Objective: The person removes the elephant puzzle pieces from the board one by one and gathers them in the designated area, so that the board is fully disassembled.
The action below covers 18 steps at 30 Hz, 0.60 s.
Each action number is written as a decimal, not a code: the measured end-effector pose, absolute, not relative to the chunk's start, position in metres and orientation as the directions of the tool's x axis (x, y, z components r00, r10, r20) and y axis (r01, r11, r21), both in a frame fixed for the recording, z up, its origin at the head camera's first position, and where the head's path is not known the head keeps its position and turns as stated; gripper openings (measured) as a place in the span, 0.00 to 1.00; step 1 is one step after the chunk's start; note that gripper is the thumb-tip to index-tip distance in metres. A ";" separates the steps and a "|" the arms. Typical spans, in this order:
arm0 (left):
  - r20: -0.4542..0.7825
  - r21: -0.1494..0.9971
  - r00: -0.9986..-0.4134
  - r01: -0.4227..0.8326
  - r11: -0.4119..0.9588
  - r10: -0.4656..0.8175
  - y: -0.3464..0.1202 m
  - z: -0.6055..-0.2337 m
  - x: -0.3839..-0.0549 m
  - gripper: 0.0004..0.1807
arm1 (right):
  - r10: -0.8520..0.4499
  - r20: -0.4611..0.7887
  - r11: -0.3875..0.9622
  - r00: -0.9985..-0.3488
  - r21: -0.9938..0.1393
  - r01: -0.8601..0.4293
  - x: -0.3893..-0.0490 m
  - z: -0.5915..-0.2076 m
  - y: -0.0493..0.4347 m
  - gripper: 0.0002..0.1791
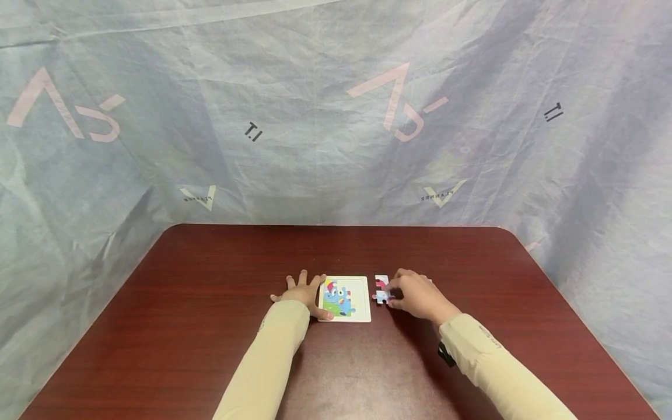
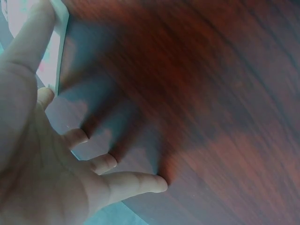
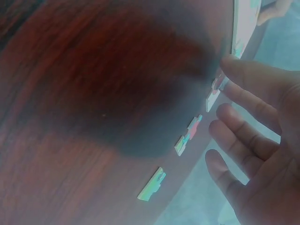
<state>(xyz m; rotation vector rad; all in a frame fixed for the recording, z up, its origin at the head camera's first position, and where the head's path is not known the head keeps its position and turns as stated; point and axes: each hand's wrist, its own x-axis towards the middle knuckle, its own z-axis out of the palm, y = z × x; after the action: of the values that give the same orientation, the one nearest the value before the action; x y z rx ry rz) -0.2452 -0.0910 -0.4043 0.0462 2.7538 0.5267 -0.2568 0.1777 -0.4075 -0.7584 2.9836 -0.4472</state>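
Note:
A square jigsaw puzzle tray (image 1: 360, 299) with a pale frame lies on the table, its left part filled with a blue cartoon animal on green. My left hand (image 1: 303, 296) rests at its left side, fingers spread straight on the wood and thumb on the frame's lower left corner. In the left wrist view the tray edge (image 2: 61, 47) runs beside the thumb. Just right of the tray, my right hand (image 1: 420, 294) pinches a puzzle piece (image 1: 382, 297) between thumb and index finger. Another piece (image 1: 381, 280), with red on it, lies just beyond.
In the right wrist view, loose puzzle pieces lie under and beside the right hand: one with red and green (image 3: 188, 135) and a green one (image 3: 152, 185). The dark red wooden table (image 1: 210, 256) ends at a hanging grey cloth (image 1: 315, 163) behind.

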 end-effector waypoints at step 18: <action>-0.339 0.357 -0.935 -0.023 0.934 0.106 -0.090 -0.389 -0.236 0.50 | -0.495 0.060 0.829 -0.867 -0.265 -0.492 -0.251 -0.417 0.183 0.12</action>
<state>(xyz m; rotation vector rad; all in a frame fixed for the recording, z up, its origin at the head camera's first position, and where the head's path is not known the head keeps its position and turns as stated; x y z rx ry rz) -0.2359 -0.0895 -0.3893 0.0612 2.7336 0.5102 -0.2512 0.1834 -0.4169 -0.8080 2.9940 -0.4285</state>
